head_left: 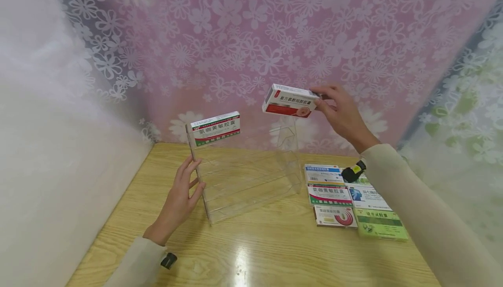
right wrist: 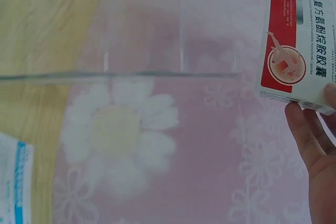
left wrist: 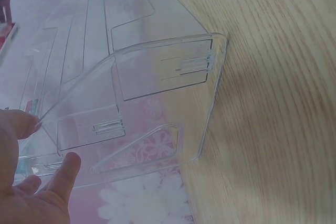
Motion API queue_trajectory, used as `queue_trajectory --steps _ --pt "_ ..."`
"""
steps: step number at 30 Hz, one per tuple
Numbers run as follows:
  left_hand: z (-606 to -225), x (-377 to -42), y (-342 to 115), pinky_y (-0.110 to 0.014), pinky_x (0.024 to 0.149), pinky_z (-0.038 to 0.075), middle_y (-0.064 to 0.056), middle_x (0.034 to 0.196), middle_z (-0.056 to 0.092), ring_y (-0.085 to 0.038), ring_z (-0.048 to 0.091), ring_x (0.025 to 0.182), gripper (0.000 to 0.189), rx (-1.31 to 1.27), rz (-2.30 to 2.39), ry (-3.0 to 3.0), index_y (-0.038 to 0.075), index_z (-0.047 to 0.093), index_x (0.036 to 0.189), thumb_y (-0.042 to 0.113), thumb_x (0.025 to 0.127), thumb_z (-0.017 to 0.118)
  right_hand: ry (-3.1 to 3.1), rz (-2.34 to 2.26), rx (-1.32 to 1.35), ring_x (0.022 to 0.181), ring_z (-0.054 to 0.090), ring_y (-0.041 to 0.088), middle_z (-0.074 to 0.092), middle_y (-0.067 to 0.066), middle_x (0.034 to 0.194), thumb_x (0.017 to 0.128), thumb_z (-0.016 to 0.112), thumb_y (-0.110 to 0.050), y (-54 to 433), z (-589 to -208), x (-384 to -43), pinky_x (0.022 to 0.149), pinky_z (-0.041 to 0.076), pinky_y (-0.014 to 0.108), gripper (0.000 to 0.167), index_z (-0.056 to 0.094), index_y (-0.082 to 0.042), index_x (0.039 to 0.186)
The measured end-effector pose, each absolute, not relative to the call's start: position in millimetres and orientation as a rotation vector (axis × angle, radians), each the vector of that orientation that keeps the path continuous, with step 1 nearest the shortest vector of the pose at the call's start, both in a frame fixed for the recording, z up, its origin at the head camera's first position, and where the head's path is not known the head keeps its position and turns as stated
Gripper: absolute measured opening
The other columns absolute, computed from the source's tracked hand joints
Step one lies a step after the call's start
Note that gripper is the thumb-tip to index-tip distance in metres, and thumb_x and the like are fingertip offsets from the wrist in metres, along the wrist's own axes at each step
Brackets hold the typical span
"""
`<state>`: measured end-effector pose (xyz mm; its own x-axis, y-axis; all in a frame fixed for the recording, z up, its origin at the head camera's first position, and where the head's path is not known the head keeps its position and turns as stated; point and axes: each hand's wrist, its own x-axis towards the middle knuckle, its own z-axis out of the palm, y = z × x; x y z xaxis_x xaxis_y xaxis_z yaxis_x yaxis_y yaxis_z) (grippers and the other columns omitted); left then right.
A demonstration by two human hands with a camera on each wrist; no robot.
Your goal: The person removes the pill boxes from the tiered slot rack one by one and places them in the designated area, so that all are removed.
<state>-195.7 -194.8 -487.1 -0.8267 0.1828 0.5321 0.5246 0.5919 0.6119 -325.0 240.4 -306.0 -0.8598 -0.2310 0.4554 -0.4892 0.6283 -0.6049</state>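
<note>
A clear acrylic display rack (head_left: 243, 186) with stepped tiers stands on the wooden table. My left hand (head_left: 178, 197) holds the rack's left side edge; in the left wrist view, its fingers (left wrist: 68, 174) lie against the clear side panel. A white, green and red medicine box (head_left: 216, 129) sits upright on the top tier at the left end. Above the right end of that tier, my right hand (head_left: 339, 112) pinches a white and red medicine box (head_left: 291, 101) by its right end, apart from the rack. In the right wrist view, the held box (right wrist: 294, 40) shows its printed front.
To the right of the rack, several medicine boxes lie flat in two columns, among them a blue and white one (head_left: 324, 173) and a green one (head_left: 381, 223). A floral cloth (head_left: 243, 60) hangs behind the table, and a white surface (head_left: 59, 147) borders the left.
</note>
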Motion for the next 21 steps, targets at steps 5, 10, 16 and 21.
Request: queue_trajectory --steps 5,10,16,21 --pt "-488.2 -196.0 -195.4 -0.052 0.107 0.061 -0.027 0.175 0.021 -0.052 0.042 0.153 0.071 -0.573 -1.113 -2.41 0.002 0.033 0.167 -0.004 0.106 0.067 -2.628 1.045 0.564 0.131 0.057 0.032 0.056 0.013 0.145 0.114 0.061 -0.024 278.1 -327.2 -296.4 0.114 0.054 0.066 0.042 0.062 -0.011 0.154" --pt "-489.5 -196.9 -197.0 -0.051 0.107 0.062 -0.026 0.175 0.022 -0.051 0.042 0.153 0.072 -0.573 -1.104 -2.416 0.005 0.032 0.168 -0.003 0.105 0.068 -2.725 0.952 0.599 0.128 0.062 0.03 0.061 0.01 0.142 0.114 0.062 -0.024 318.0 -360.5 -266.4 0.11 0.063 0.037 0.041 0.064 -0.014 0.153" --pt "-490.0 -197.4 -198.0 -0.052 0.107 0.062 -0.027 0.175 0.022 -0.052 0.042 0.153 0.074 -0.585 -1.1 -2.404 0.006 0.032 0.168 -0.004 0.105 0.068 -2.737 0.935 0.659 0.117 0.056 -0.01 0.067 0.008 0.137 0.109 0.068 -0.012 356.6 -410.2 -229.7 0.089 0.052 0.002 0.036 0.07 -0.014 0.145" --pt "-490.2 -197.8 -197.5 -0.053 0.107 0.061 -0.027 0.175 0.021 -0.052 0.042 0.153 0.074 -0.585 -1.126 -2.406 0.005 0.032 0.168 -0.005 0.104 0.068 -2.814 1.042 0.631 0.114 0.06 -0.011 0.066 0.011 0.138 0.11 0.067 -0.011 375.1 -446.2 -196.9 0.085 0.064 0.015 0.033 0.071 -0.014 0.142"
